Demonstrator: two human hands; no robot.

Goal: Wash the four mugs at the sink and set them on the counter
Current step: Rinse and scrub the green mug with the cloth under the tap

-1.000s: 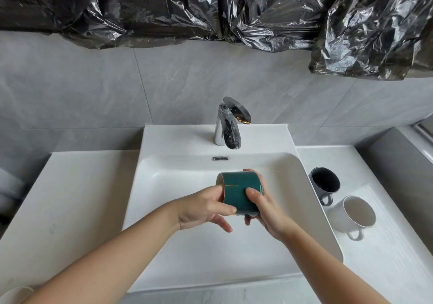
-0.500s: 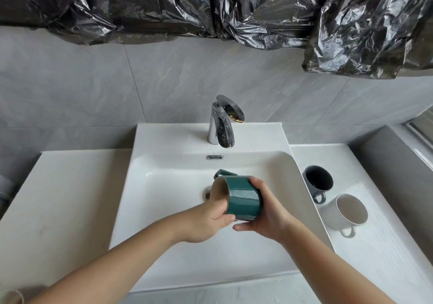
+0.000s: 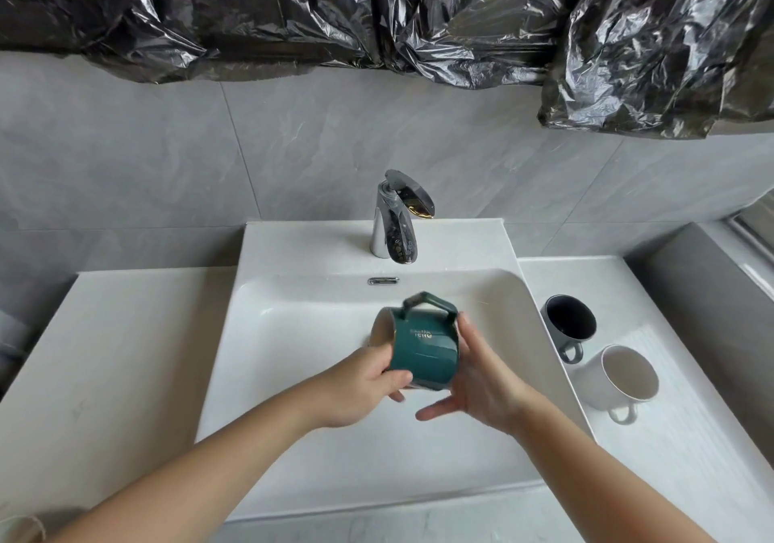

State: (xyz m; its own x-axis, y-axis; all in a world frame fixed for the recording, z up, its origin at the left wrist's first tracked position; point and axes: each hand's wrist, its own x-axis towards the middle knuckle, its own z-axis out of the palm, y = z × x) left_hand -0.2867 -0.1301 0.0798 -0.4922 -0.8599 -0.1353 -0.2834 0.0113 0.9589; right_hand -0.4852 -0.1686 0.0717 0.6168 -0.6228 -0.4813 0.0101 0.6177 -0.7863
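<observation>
While the green mug (image 3: 425, 354) lies on its side over the sink (image 3: 293, 375) basin, mouth leftward and handle up, the left hand (image 3: 360, 387) grips its rim end, thumb curled onto the near wall. The right hand (image 3: 481, 391) presses its base, fingers nearly straight. On the counter (image 3: 691, 438) to the right stand two others, a dark mug (image 3: 570, 324) and a white mug (image 3: 628, 375).

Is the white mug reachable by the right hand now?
Likely yes: nothing blocks the white mug, but the right hand presses the green mug, which the left hand grips.
</observation>
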